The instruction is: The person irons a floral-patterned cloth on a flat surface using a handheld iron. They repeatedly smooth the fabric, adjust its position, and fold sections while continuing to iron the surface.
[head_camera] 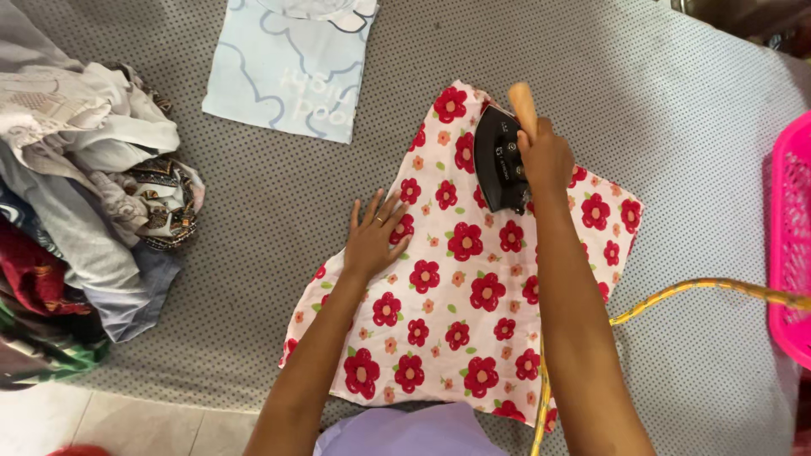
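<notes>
Step in hand, by look: pressing floral cloth (460, 287), mid-pass.

Laundry heap (80, 211) at 9 o'clock edge of tabletop (253, 253); folded pale-blue garment (287, 72) at 11 o'clock.

Left hand (376, 236): grip spread flat, fingers apart, pinning cloth's left edge.

Cloth: white with red flowers, centre of tabletop, mostly smooth.

Right hand (545, 156): grip clamped on wooden handle of black iron (500, 160), sole down on cloth's 12 o'clock corner.

Next move likely calls for steady glide toward unpressed part (left palm holding tension), yellow cord (676, 294) kept clear.

Pink basket (790, 245) at 3 o'clock.

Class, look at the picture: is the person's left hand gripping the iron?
No, the left hand lies flat on the floral cloth; the right hand grips the iron.
</notes>
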